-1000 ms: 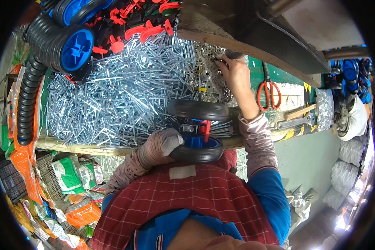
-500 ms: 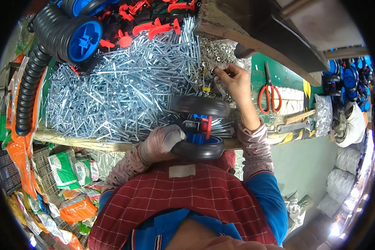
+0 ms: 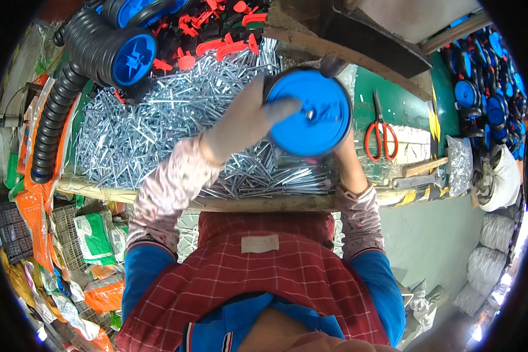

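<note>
A wheel with a blue hub and black tyre [image 3: 325, 126] is raised over the bench, its hub face turned up. A small metal end shows at the hub's centre. My gloved left hand [image 3: 240, 120] is at the wheel's left edge, one digit reaching across the hub; motion smears its fingers. Behind the wheel's lower right side goes my bare right wrist [image 3: 350, 161]; that hand supports the wheel from beneath, its fingers hidden. Below and left lies a broad heap of loose metal pins [image 3: 158, 135]. The wheel covers most of the small-nut pile.
Red-handled scissors [image 3: 381, 138] lie on the green bench top, right of the wheel. Nearby are a wooden-handled tool [image 3: 423, 168] and a wrench [image 3: 416, 180]. Stacked black-and-blue wheels [image 3: 132, 58] stand back left, beside red plastic parts [image 3: 223, 47]. A dark metal machine part [image 3: 375, 44] overhangs the back right.
The wheel piece has risen from the bench's front edge and turned its blue hub face up. My left hand has moved up and right; my right hand has left the nuts and gone behind the wheel.
</note>
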{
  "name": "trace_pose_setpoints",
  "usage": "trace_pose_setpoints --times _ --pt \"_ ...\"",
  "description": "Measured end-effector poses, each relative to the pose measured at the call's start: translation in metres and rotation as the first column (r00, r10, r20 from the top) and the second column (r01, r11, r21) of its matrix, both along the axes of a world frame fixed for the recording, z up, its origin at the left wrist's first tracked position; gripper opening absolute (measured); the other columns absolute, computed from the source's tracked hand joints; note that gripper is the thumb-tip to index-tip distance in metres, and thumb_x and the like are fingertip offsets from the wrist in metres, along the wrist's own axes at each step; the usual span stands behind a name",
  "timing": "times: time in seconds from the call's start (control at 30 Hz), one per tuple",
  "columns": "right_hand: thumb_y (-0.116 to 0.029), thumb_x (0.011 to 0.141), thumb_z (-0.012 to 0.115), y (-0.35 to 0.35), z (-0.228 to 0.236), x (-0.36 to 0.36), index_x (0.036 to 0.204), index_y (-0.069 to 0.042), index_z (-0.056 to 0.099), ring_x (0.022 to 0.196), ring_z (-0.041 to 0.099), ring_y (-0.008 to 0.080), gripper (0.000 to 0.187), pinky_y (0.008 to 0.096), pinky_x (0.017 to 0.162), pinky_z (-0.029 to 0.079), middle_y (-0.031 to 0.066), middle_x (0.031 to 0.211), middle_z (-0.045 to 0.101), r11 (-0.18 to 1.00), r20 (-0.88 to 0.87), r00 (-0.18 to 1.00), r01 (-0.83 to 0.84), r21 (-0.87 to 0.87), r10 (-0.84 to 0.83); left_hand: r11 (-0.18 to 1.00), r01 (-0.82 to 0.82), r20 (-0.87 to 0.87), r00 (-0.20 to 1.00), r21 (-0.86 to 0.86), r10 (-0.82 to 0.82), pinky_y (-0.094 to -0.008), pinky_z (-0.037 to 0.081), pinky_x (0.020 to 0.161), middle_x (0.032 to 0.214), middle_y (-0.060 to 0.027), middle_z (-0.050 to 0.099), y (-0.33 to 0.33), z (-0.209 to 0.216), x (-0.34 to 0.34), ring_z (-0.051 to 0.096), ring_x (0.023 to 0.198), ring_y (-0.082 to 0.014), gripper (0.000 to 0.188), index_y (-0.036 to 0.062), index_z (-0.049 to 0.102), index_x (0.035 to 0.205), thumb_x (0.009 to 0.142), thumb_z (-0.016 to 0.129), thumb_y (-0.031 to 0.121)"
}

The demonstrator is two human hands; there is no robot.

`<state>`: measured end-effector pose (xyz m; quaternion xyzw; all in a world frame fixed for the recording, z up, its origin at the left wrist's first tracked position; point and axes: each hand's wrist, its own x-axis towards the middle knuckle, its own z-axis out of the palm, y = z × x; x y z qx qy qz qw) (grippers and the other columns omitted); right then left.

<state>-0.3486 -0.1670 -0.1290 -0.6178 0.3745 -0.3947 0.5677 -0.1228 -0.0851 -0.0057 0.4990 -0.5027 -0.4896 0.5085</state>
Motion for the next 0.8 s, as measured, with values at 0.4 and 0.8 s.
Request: trace_pose_setpoints --times 0.4,0.8 --pt "-0.027 0.099 0.053 -0.022 -0.001 0.018 0.137 0.005 0.042 0.118 0.053 0.0267 0.051 0.0371 0.09 0.053 0.0176 0.132 0.052 0.952 0.099 0.994 0.015 0.306 -0.048 0.998 0.043 0.21 0.977 -0.046 -0.033 -0.0297 0.054 0.072 0.096 -0.015 0.066 -0.036 -0.019 0.009 0.066 0.083 -0.0189 0.055 -0.008 0.056 0.111 0.09 0.069 0.042" --pt "-0.035 0.102 0.046 -0.101 0.045 -0.171 0.148 0.005 0.027 0.135 0.041 0.0315 0.064 0.0386 0.09 0.053 0.0202 0.15 0.036 0.961 0.279 0.953 0.042 0.275 -0.122 0.979 0.133 0.412 0.909 -0.155 -0.058 -0.0347 0.049 0.091 0.11 -0.0126 0.061 0.041 -0.002 0.029 0.062 0.099 -0.0236 0.048 0.0009 0.055 0.127 0.09 0.07 0.028"
